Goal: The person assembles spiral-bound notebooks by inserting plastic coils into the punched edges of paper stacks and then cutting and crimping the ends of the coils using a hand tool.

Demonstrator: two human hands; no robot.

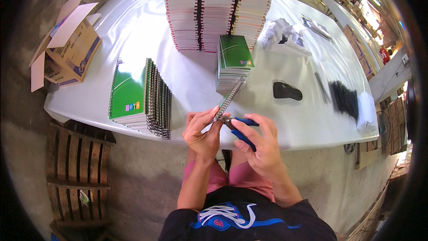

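My left hand (203, 129) pinches the near end of a spiral wire binding (231, 96) that runs along the edge of a notebook held edge-on toward me. My right hand (261, 140) grips blue-handled pliers (240, 130), whose jaws meet the wire end right at my left fingertips. Both hands hover just in front of the white table's (133, 27) near edge. Behind the binding stands a short stack of green-covered notebooks (234, 60).
A pile of green spiral-bound notebooks (140, 96) lies left. Three tall stacks of notebooks (214, 9) stand at the back. A black pouch (286, 91), loose black wire spirals (343, 98), crumpled plastic (285, 35), an open cardboard box (71, 49) and a wooden pallet (78, 169) surround.
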